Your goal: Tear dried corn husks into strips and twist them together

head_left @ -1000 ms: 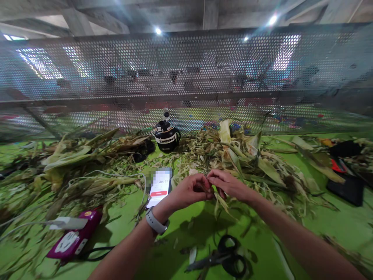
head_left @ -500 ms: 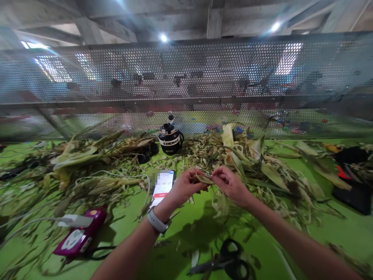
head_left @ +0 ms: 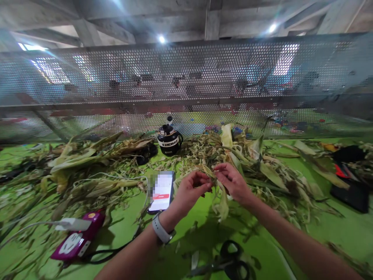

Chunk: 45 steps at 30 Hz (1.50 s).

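My left hand and my right hand meet above the green table, both pinching a strip of dried corn husk that hangs down between them. The left wrist carries a grey watch band. Just behind the hands lies a large heap of husks and leaves. A phone with a lit screen lies flat to the left of my left hand.
Black scissors lie near the front edge. A purple device with white cable sits front left. More husks cover the left. A black jug stands by the perforated metal screen. Black items lie right.
Both hands have lifted slightly and worked along the husk strip; a longer piece now dangles below the right hand. The view shifted a little.
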### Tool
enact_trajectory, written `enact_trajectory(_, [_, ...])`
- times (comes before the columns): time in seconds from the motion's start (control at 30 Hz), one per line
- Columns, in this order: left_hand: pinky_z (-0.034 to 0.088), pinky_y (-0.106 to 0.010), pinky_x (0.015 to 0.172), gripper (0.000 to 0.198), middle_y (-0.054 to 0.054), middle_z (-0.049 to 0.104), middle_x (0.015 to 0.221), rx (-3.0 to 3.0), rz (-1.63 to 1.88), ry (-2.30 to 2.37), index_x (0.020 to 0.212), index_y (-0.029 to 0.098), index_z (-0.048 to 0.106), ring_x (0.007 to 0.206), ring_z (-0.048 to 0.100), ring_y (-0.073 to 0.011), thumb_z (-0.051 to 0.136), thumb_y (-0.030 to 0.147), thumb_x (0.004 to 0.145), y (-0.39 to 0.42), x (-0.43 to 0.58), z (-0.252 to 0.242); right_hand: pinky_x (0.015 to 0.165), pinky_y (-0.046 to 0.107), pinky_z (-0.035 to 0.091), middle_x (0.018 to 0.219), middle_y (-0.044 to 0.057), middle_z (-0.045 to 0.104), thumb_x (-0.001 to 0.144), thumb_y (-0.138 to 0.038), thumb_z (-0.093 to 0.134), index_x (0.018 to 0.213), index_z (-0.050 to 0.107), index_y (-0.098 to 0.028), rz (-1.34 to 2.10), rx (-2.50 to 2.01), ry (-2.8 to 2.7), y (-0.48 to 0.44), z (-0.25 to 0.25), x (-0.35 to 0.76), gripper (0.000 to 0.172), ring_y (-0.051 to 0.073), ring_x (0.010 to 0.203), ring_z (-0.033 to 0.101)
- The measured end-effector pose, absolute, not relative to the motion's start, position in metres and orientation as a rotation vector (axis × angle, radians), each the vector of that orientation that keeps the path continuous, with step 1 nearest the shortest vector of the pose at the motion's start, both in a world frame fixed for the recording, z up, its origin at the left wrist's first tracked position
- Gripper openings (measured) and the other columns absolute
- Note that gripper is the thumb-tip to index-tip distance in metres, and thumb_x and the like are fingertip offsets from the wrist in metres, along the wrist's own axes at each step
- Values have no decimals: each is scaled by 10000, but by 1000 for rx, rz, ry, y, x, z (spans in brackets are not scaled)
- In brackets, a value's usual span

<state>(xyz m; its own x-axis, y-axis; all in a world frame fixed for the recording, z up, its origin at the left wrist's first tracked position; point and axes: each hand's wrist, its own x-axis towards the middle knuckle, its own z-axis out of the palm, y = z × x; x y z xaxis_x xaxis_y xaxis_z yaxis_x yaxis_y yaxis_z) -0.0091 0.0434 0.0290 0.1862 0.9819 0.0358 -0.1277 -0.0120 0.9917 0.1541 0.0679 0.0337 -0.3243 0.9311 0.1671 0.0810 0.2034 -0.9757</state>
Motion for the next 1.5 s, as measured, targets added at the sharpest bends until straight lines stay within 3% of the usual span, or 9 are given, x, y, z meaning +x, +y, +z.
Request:
enact_trajectory(0.27, [363,-149,517,305,21,622,706,868,1014,827,781,164,604,631,564,-70,817,256,583,45,-15,29,536,216,354,724,-18,549,709,-540,664,882,545,-193,1535,-896,-1492,75,30,156,405,99,601,461])
enact_trajectory(0.57, [415,-206,583,187,21,618,657,1289,1235,999,733,154,630,624,541,-103,754,255,636,48,-11,30,425,185,245,637,-59,468,699,-533,673,868,534,-193,1620,-936,-1386,69,34,152,404,50,462,340])
enact_trajectory(0.7, [449,-222,597,132,-8,653,716,1458,1253,1123,785,166,605,662,585,-133,679,240,705,43,-9,33,431,193,275,624,-56,475,728,-536,640,887,524,-201,1543,-943,-1445,66,36,150,388,62,463,353])
enact_trajectory(0.87, [466,-227,620,71,-10,657,761,1671,1368,1260,821,188,598,671,593,-133,589,175,751,36,-9,32,510,218,407,733,-18,559,800,-427,582,982,501,-212,1312,-895,-1563,54,37,144,293,102,578,502])
enact_trajectory(1.0, [470,-227,634,72,-12,664,773,1748,1518,1278,820,203,603,702,602,-138,573,166,766,34,-9,32,386,212,411,602,-81,517,774,-384,575,1012,414,-223,1472,-934,-1373,47,37,138,329,84,387,472])
enact_trajectory(1.2, [456,-241,644,105,-9,656,765,1909,1565,1320,825,214,615,684,586,-139,554,144,776,34,-11,27,361,196,428,527,-72,554,711,-376,638,874,480,-184,1761,-948,-1228,51,36,138,297,83,349,512])
enact_trajectory(1.37, [444,-252,656,103,-17,657,773,1977,1576,1323,835,219,623,703,584,-153,550,159,793,33,-12,28,371,205,446,519,-69,564,649,-384,706,845,524,-162,1754,-912,-1260,56,33,141,347,82,341,524])
enact_trajectory(1.5, [434,-285,722,101,-24,660,776,2102,1597,1356,823,224,631,763,581,-178,562,157,793,36,-14,27,387,205,458,531,-63,577,683,-396,675,820,553,-160,1634,-923,-1400,59,34,143,299,79,362,535])
